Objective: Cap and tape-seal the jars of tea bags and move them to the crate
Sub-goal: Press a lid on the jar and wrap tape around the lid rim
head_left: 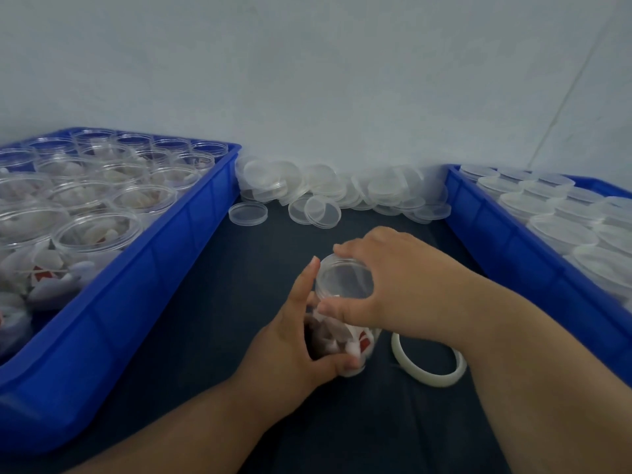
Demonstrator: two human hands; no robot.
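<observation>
A clear jar of tea bags (pixel 345 336) stands on the dark table between two blue crates. My left hand (pixel 294 336) grips the jar's body from the left, thumb curled across its front. My right hand (pixel 386 285) holds the clear lid (pixel 343 278) on the jar's mouth, with fingers curled over the rim and thumb at its near edge. A roll of clear tape (pixel 427 364) lies flat on the table just right of the jar, partly under my right wrist.
The left blue crate (pixel 143 285) holds several open jars of tea bags. On the right, another blue crate (pixel 506 241) holds several capped jars. A pile of loose clear lids (pixel 328 193) lies against the white wall at the back.
</observation>
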